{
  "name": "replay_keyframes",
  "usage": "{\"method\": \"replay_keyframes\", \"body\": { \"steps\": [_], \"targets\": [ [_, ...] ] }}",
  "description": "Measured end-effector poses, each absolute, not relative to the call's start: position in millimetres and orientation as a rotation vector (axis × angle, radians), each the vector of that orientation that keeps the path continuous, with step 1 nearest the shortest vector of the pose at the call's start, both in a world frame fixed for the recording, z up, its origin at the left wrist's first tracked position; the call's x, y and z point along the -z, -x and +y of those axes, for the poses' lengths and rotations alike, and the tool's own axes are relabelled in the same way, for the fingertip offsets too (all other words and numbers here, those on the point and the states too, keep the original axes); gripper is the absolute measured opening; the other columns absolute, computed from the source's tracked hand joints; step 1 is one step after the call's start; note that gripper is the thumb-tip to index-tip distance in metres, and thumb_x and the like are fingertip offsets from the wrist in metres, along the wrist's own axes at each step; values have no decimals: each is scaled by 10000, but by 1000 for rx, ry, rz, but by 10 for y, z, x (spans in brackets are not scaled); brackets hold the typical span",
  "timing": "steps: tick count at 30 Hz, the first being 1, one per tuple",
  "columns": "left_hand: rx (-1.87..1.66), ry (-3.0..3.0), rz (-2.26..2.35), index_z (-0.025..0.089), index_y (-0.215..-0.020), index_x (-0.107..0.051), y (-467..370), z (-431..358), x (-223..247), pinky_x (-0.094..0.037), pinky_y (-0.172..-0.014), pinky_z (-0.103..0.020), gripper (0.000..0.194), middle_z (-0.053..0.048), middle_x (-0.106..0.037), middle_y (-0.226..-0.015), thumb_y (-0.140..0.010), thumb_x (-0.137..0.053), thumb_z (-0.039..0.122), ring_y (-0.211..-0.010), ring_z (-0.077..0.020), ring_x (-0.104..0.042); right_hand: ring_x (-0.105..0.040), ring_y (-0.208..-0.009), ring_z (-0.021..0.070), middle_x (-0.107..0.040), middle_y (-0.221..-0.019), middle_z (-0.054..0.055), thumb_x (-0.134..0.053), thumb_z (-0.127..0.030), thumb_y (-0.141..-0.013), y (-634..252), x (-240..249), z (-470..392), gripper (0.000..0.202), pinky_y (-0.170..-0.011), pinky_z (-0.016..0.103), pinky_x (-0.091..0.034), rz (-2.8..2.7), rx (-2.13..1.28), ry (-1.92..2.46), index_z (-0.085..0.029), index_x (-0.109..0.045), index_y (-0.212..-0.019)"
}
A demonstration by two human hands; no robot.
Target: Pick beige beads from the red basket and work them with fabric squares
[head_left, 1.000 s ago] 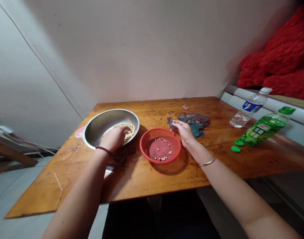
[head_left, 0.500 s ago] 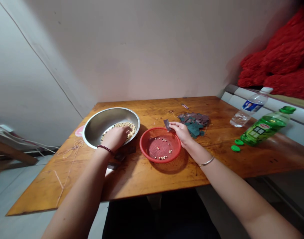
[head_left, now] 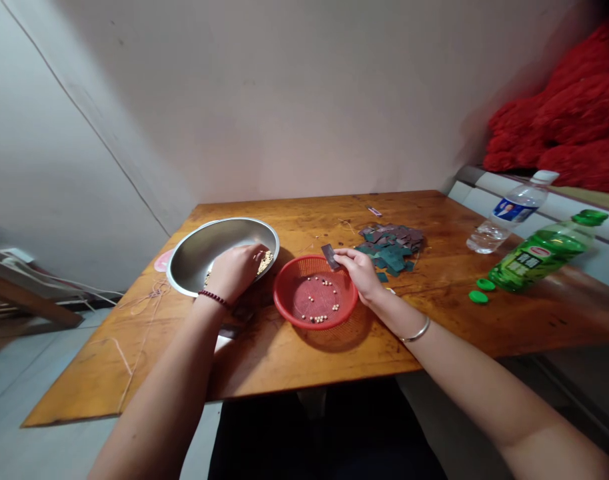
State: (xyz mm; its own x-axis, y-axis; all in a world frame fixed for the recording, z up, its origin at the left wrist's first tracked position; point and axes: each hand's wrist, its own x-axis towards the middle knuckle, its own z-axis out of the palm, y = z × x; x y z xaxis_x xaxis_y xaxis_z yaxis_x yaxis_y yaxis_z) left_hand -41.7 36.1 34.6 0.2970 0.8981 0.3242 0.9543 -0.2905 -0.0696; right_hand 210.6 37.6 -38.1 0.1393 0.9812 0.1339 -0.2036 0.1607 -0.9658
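Note:
My left hand (head_left: 234, 270) is over the near right part of a steel bowl (head_left: 189, 250), its fingers curled together above pale beans (head_left: 265, 262); what they hold, if anything, is hidden. Between thumb and fingers, my right hand (head_left: 358, 270) pinches a small dark packet (head_left: 330, 257) above the far right rim of a red plastic basket (head_left: 290, 313). A few pale beans lie scattered on the basket's floor. Dark flat pieces (head_left: 229, 331) lie on the table below my left wrist, partly hidden.
Behind my right hand is a pile of dark and green squares (head_left: 392, 247). A clear bottle (head_left: 507, 213), a green bottle (head_left: 544, 253) and green caps (head_left: 478, 297) are at the right. Pink string (head_left: 152, 300) lies on the table (head_left: 79, 380) at left.
My left hand has lifted slightly out of the beans and its fingers are bunched. The basket sits slightly further left in view, and the packet has shifted left with my right hand.

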Motion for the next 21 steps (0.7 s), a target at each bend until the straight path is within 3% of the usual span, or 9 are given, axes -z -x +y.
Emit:
{"method": "replay_keyframes", "body": {
  "steps": [5,12,21],
  "targets": [
    [322,2322,-1702,316,-1004,-644,417,367,-349,-433,-633,-282,316,-8,-682,-995,-881,-355,349,-833,-218,-636,-591,-719,133,-682,-781,23,-671,-278,-633,-2098,375,359,192,-728,266,-446,-1053,-1096,1007,-161,-681,-785],
    [338,2316,-1721,317,-1009,-658,411,353,-355,-445,-655,-284,350,-14,-681,-1014,-892,-344,419,-854,-220,-635,-574,-611,104,-668,-729,4,-706,-273,-616,-2051,284,227,211,-630,230,-448,-937,-1440,885,-170,-671,-796],
    [337,2278,-1727,306,-987,-654,404,359,-343,-424,-611,-274,340,-16,-688,-975,-883,-349,417,-814,-215,-634,-572,-631,96,-671,-756,7,-713,-271,-626,-2063,218,184,219,-613,203,-445,-1017,-1503,845,-171,-678,-817]
  ]
}}
